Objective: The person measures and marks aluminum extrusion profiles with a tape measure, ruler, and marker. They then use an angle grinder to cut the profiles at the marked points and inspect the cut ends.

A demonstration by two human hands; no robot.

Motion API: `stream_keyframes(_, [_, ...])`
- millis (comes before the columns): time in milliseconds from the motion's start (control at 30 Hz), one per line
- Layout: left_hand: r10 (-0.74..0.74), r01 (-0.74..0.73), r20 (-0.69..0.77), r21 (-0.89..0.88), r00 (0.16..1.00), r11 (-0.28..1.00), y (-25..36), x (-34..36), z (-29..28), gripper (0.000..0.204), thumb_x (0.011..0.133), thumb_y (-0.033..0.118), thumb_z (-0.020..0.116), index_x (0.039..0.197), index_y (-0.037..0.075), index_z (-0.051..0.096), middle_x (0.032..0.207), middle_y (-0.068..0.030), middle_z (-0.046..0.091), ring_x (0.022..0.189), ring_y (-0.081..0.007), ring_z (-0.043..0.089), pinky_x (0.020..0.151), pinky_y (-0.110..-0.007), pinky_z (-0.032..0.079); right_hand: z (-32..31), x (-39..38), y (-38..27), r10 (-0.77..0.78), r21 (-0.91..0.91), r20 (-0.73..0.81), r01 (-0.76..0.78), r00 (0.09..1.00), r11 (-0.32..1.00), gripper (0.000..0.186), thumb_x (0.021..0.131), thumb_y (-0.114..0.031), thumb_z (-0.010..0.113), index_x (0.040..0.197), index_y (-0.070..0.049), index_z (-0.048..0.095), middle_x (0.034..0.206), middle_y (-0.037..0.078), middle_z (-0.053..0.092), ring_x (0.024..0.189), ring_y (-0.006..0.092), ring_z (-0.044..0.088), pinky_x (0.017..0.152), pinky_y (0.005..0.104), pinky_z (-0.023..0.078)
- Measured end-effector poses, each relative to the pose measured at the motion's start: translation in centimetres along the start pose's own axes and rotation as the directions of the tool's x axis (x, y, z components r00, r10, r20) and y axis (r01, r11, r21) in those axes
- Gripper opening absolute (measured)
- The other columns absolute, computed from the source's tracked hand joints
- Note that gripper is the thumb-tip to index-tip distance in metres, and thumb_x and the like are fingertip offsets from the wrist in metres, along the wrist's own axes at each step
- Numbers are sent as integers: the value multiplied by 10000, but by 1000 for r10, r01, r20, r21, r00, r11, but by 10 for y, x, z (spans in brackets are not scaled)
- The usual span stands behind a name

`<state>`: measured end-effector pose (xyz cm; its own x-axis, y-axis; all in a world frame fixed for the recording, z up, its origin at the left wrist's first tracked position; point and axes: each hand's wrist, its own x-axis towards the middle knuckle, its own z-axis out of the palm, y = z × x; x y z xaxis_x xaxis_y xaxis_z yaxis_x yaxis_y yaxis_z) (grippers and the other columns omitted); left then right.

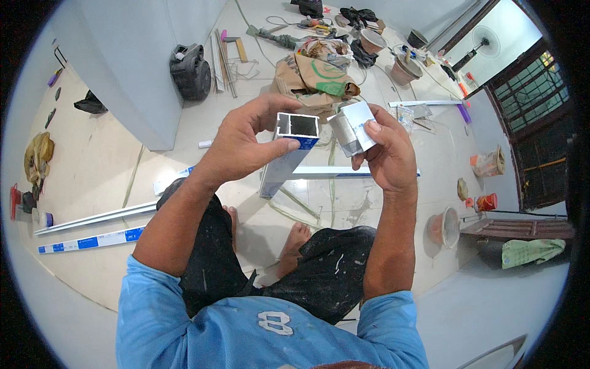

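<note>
My left hand [243,144] grips the upper end of a hollow aluminium profile [281,172] with white and blue film on its side. Its open end faces up, showing a rectangular chamber and a narrower channel along one side; the length slopes down toward the floor. Just right of that end, my right hand [393,150] pinches a short silver-white metal piece [351,129] with flat faces, its exact kind unclear. A small gap separates the piece from the profile. Behind both hands lies a crumpled brown sack [307,77] with green print.
More profiles [92,240] lie on the tiled floor at left, and another [332,173] beyond my feet. A black tool case [190,72] stands by the wall corner. Buckets [444,227], bags and tools are strewn at the back and right. A fan [485,42] shows through the doorway.
</note>
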<state>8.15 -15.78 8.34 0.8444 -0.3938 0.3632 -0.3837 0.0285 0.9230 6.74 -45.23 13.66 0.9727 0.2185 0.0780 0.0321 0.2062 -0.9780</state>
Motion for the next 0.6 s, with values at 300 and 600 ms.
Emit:
stream_keyframes(300, [-8,8,0,35,1000,999,6,-5,5,502,930,83,894,1392,36,704,1240,-61,768,1188,-139,715,1093,-361,570,17,-13,-3,-14,44,-62,17,998,999,566,1027,-268,713,1446,97,608,1025,156,773,733,212,769,569,341,641])
stream_keyframes(600, [92,-89,-26,95,995,991,4,-7,-2,444,930,193,890,1330,56,756,1182,-79,804,1096,-163,733,1031,-377,574,0,-17,13,46,198,-38,-38,998,979,463,1076,-305,676,1381,38,620,983,137,788,692,238,774,564,369,626])
